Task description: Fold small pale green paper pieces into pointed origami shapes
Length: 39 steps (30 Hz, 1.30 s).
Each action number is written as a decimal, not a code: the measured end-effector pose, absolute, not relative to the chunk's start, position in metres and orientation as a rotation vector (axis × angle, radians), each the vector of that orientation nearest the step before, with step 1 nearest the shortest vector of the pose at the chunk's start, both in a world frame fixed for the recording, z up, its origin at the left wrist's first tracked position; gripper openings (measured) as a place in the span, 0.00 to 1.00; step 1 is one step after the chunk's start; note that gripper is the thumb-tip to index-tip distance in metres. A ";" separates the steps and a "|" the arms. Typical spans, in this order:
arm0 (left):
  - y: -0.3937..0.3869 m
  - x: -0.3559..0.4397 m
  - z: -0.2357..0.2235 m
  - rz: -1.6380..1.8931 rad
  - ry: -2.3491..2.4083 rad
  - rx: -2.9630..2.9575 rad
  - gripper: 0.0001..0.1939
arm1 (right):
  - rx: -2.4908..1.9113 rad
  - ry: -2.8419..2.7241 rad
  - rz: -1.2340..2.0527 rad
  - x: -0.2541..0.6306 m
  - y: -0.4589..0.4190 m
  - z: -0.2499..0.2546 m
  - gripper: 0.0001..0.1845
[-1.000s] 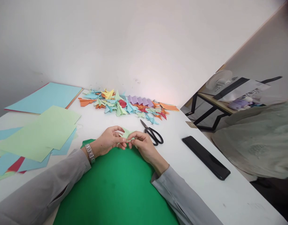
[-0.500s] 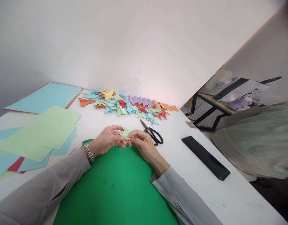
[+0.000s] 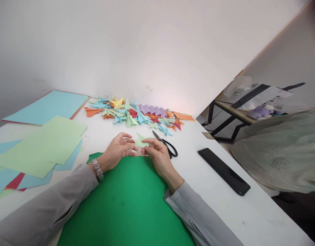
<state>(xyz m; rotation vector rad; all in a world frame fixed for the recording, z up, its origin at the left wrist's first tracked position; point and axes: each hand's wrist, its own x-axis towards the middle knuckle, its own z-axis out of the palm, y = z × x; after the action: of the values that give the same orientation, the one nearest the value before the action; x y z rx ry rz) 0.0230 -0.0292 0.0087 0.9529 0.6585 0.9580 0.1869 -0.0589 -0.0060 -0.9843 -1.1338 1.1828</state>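
A small folded piece of pale green paper (image 3: 140, 140) with pointed tips is up between my hands, over the far edge of the green sheet (image 3: 126, 198). My right hand (image 3: 159, 155) pinches it between thumb and fingers, which hide its right end. My left hand (image 3: 120, 150), with a metal watch at the wrist, has its fingers spread at the paper's left side; whether a fingertip touches it I cannot tell. Black-handled scissors (image 3: 170, 148) lie just beyond my right hand.
Colourful folded paper shapes (image 3: 132, 114) are heaped along the wall. Loose sheets (image 3: 44, 147) and a blue-topped stack (image 3: 48, 106) lie at the left. A long black case (image 3: 224, 171) rests on the right. Past the table edge is a person's pale green garment (image 3: 280, 153).
My left fingers have spread and come away from their pinch on the pale green paper. The paper has tilted, one point now upward, in my right hand.
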 end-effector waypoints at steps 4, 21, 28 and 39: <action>-0.030 0.024 0.006 0.926 0.622 1.081 0.15 | -0.986 -1.200 1.202 0.186 -0.060 -0.005 0.09; -0.032 0.024 0.007 0.885 0.671 1.272 0.09 | -1.104 -1.309 1.071 0.187 -0.061 -0.001 0.08; -0.031 0.024 0.006 0.920 0.762 1.323 0.06 | -1.112 -1.312 1.074 0.189 -0.062 0.001 0.08; -0.033 0.025 0.010 0.985 0.699 1.385 0.04 | -1.148 -1.278 1.088 0.187 -0.062 0.002 0.09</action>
<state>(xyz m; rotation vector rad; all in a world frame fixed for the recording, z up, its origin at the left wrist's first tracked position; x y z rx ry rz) 0.0253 -0.0334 0.0097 1.3854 0.6994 0.9853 0.1871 -0.0616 0.0023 -1.1484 -1.2782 1.0881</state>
